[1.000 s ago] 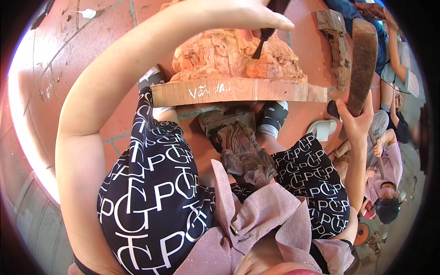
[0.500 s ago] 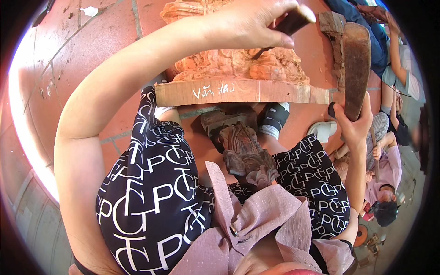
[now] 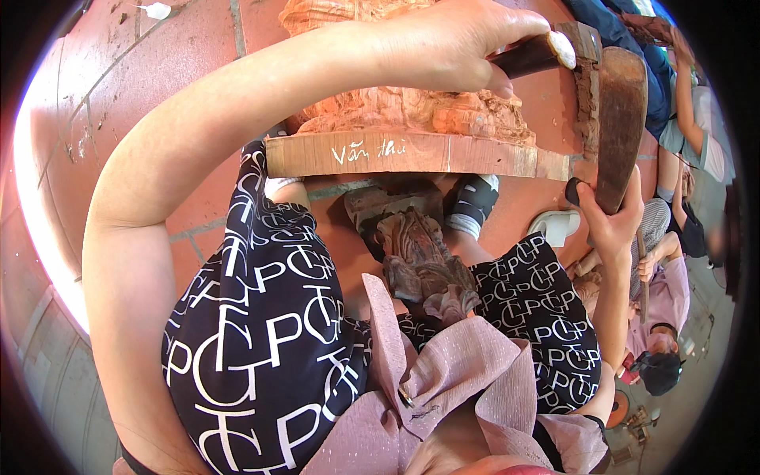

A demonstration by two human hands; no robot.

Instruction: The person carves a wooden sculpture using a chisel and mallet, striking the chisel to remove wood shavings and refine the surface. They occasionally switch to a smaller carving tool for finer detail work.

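My left hand (image 3: 455, 49) is wrapped round a chisel (image 3: 529, 57) with a dark handle and a pale, worn butt end. Its handle points to the right, and the blade is hidden behind my fingers. Just beyond is a reddish wood carving (image 3: 380, 115) with detailed relief, rising from a flat wooden base (image 3: 475, 153) with white handwriting on its edge. At the right, my right hand (image 3: 619, 212) grips a worn, flat wooden mallet (image 3: 622, 119), held upright. A small gap shows between the mallet and the chisel's butt.
A darker carved figure (image 3: 423, 261) lies between my legs. Beyond the mallet stands a rough wood block (image 3: 587, 95). A white slipper (image 3: 552, 228) is on the tiled floor (image 3: 190, 95). Other people sit at the right, one in a pink top (image 3: 669, 293) gripping a stick-like tool.
My left hand has shifted right, and the chisel handle now lies nearer level. Its blade, seen against the carving before, is now hidden. The mallet has dropped slightly.
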